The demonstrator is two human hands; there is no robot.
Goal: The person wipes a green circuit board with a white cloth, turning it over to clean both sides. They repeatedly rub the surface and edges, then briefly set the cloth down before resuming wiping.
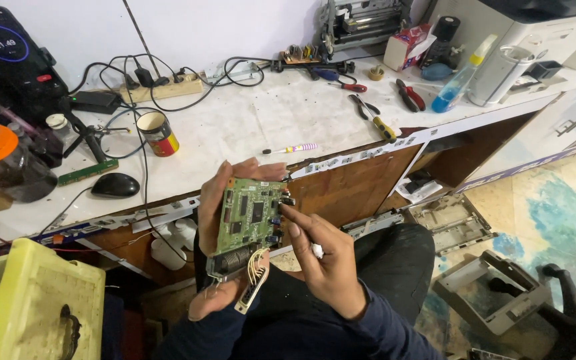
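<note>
An electronics repair workshop: pliers (409, 95) and screwdrivers (376, 122) lie on a stained workbench (248, 127), with a power strip (165, 87) and dismantled printer parts (489, 293) on the floor.

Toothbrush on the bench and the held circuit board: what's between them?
In the head view, only bare white benchtop and its front edge separate the toothbrush from the green circuit board, which the left hand holds.
</note>
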